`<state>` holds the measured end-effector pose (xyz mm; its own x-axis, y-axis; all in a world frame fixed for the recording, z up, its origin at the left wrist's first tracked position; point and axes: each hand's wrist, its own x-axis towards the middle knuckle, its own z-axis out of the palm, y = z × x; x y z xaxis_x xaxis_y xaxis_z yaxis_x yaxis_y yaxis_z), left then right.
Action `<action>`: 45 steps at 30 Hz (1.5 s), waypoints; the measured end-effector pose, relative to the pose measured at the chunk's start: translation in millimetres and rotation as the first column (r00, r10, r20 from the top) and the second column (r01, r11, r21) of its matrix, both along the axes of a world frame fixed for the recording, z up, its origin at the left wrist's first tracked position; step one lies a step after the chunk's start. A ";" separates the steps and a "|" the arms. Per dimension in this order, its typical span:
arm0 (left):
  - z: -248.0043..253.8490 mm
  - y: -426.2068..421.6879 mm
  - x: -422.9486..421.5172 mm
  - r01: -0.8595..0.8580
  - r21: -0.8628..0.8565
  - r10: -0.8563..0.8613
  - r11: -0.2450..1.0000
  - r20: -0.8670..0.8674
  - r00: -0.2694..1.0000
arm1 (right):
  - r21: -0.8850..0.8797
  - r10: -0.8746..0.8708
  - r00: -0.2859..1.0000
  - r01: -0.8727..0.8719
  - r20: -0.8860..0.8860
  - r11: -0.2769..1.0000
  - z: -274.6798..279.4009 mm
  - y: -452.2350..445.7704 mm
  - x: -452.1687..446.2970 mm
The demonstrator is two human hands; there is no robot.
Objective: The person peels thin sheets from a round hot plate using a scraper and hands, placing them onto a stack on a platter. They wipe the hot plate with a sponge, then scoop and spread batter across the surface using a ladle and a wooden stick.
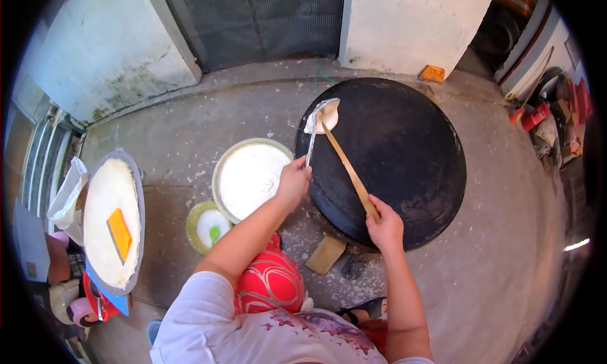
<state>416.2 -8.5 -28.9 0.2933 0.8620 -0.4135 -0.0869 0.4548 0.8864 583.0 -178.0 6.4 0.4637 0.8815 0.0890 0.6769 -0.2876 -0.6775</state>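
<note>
My left hand (294,184) is closed around the thin handle of a metal ladle (312,139), held over the left rim of a big round black griddle (404,155). White batter (312,122) coats the ladle's bowl. My right hand (386,225) grips a long wooden spatula (351,169), and its far end meets the ladle's bowl. The spatula slants across the griddle's left part. Left of the griddle stands a wide basin of white batter (253,177). Close by it is a smaller yellow-green bowl (196,232) with white liquid and a green thing inside.
At the left, a round board carries a pale stack of flat sheets (114,237) with an orange scraper (119,234) on top. A brick (325,254) lies by the griddle's near edge. An orange dustpan-like object (432,73) sits by the wall. Clutter lines the right side.
</note>
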 end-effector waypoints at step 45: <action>-19.5 -61.7 -178.3 0.081 -0.823 0.717 0.562 0.534 0.449 | -0.047 0.003 0.886 0.021 0.464 0.999 -30.3 77.1 19.8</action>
